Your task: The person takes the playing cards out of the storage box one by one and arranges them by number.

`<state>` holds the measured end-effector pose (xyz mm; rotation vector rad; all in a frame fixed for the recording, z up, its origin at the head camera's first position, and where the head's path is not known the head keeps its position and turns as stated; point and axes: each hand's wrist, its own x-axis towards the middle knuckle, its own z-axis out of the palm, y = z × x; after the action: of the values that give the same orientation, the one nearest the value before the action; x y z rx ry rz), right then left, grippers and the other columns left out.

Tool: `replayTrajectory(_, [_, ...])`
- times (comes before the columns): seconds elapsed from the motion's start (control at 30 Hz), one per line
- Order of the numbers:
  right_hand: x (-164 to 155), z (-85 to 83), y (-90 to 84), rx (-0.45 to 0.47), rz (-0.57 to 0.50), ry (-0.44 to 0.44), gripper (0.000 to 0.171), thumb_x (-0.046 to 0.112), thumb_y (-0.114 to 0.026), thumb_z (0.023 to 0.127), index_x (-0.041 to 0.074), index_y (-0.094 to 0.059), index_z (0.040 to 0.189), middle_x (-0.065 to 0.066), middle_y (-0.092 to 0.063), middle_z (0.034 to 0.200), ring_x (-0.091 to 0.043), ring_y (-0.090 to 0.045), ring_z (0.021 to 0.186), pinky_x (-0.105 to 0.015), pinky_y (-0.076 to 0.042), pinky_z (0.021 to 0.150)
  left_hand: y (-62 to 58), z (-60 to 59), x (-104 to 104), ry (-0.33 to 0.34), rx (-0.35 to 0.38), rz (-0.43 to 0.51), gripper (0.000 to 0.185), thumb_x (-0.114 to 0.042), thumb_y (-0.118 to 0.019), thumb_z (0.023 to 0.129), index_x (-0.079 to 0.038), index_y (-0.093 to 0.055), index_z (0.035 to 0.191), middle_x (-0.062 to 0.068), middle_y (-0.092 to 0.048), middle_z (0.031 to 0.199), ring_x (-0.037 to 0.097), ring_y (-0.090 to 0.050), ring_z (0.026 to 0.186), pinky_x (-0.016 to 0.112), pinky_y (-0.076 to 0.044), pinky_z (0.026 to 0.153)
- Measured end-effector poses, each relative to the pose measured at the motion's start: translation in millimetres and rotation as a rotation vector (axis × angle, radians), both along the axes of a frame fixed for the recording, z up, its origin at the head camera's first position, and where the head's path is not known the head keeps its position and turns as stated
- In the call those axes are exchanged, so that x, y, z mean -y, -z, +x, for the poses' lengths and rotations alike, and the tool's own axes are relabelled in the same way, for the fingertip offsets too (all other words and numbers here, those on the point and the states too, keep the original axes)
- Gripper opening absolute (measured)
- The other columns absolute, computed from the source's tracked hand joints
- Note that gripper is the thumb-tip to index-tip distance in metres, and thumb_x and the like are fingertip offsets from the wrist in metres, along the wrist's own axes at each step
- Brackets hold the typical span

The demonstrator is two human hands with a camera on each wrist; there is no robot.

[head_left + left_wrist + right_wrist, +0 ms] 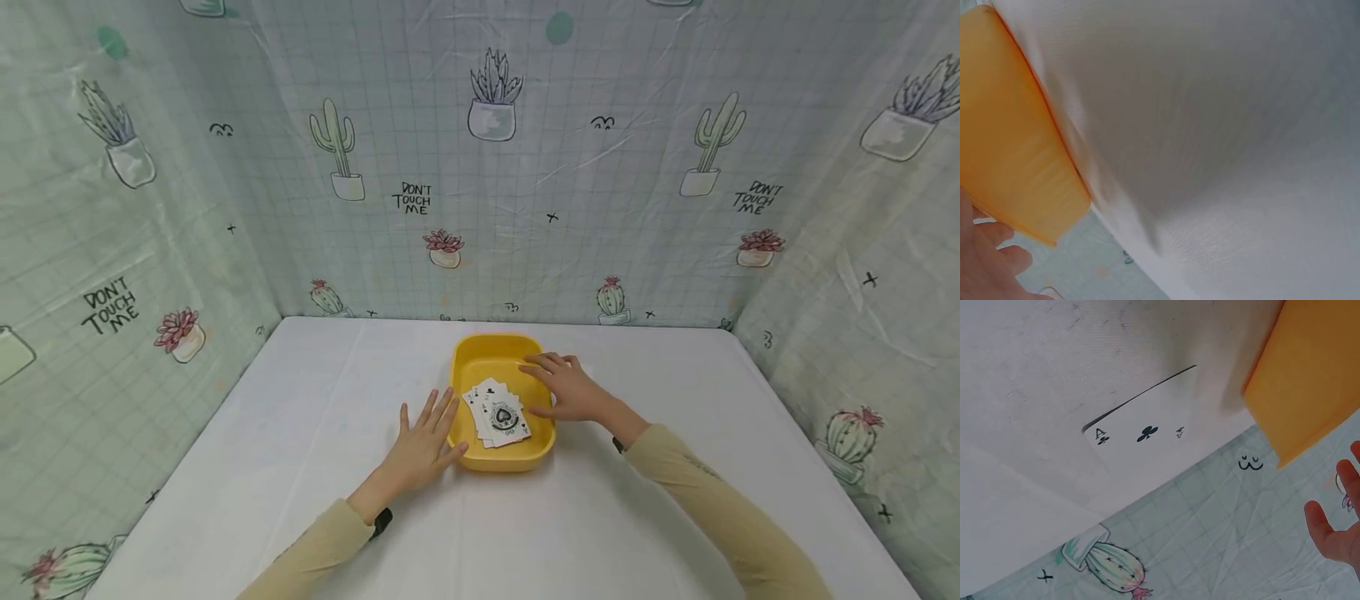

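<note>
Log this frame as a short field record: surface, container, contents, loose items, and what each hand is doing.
surface: white table, walled by a cactus-print cloth
container: yellow tray, middle of the table
contents: spread of playing cards face up in the tray
loose item: ace of clubs lying on the table outside the tray, seen by the right wrist view
left hand: fingers straight, flat on the table against the tray's left side
right hand: fingers relaxed, over the tray's right rim, beside the cards; contact cannot be told

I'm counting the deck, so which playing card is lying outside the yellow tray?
The ace of clubs, face up and alone on the white table beside the yellow tray. The other cards lie fanned inside the tray.
</note>
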<state>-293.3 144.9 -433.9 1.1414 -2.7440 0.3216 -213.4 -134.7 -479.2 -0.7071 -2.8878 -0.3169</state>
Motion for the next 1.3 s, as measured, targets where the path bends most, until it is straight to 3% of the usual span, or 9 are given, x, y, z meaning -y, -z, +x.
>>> replayTrajectory(0.17, [14,1.2,-3.1,0.017,0.02,-0.013,0.065,0.042,-0.062,0.079,0.013,-0.041,0.133,-0.011,-0.041,0.135,-0.03,-0.037,0.122,-0.055,-0.027,0.092,-0.4,-1.4,-1,-0.005,0.0,-0.009,0.072,-0.054,-0.034,0.09,-0.009,-0.016,0.143,0.004,-0.007,0.152,0.028,-0.007,0.139,0.068,-0.008,0.099])
replayTrajectory(0.33, [25,-0.2,-1.9,0.095,0.078,-0.008,0.068,0.041,-0.064,0.078,0.014,-0.039,0.135,-0.008,-0.039,0.139,-0.029,-0.034,0.126,-0.057,-0.023,0.097,-1.4,-2.3,-1,-0.006,0.006,-0.016,0.073,-0.055,-0.032,0.09,-0.009,-0.017,0.143,0.004,-0.007,0.152,0.028,-0.008,0.139,0.068,-0.008,0.099])
replayTrajectory(0.53, [36,-3.8,5.9,0.105,0.196,0.02,0.075,0.052,-0.062,0.075,0.017,-0.036,0.137,-0.003,-0.039,0.14,-0.025,-0.033,0.128,-0.057,-0.023,0.1,-2.1,-2.0,-1,-0.01,0.028,-0.024,0.073,-0.055,-0.032,0.09,-0.009,-0.015,0.144,0.003,-0.006,0.152,0.029,-0.007,0.139,0.067,-0.008,0.099])
replayTrajectory(0.73, [41,-4.3,10.9,0.096,0.242,-0.008,0.082,0.055,-0.065,0.071,0.014,-0.037,0.136,-0.004,-0.041,0.138,-0.024,-0.035,0.125,-0.059,-0.022,0.1,-2.1,-1.7,0,-0.008,0.022,-0.022,0.072,-0.055,-0.032,0.09,-0.01,-0.015,0.144,0.004,-0.006,0.152,0.028,-0.008,0.139,0.067,-0.008,0.099])
replayTrajectory(1.0, [50,-1.3,14.4,0.134,0.361,-0.004,0.088,0.063,-0.061,0.068,0.019,-0.033,0.138,-0.002,-0.037,0.141,-0.023,-0.033,0.129,-0.061,-0.014,0.103,-1.1,-1.1,1,-0.006,0.005,-0.021,0.072,-0.055,-0.033,0.09,-0.01,-0.016,0.144,0.005,-0.008,0.152,0.028,-0.01,0.139,0.068,-0.008,0.099])
replayTrajectory(1.3, [56,1.0,19.4,0.165,0.423,0.024,0.086,0.061,-0.064,0.067,0.02,-0.036,0.137,0.0,-0.042,0.137,-0.023,-0.032,0.129,-0.061,-0.012,0.104,3.1,-2.1,1,-0.014,0.001,-0.013,0.073,-0.056,-0.032,0.09,-0.009,-0.015,0.144,0.005,-0.011,0.152,0.025,-0.012,0.139,0.069,-0.01,0.098])
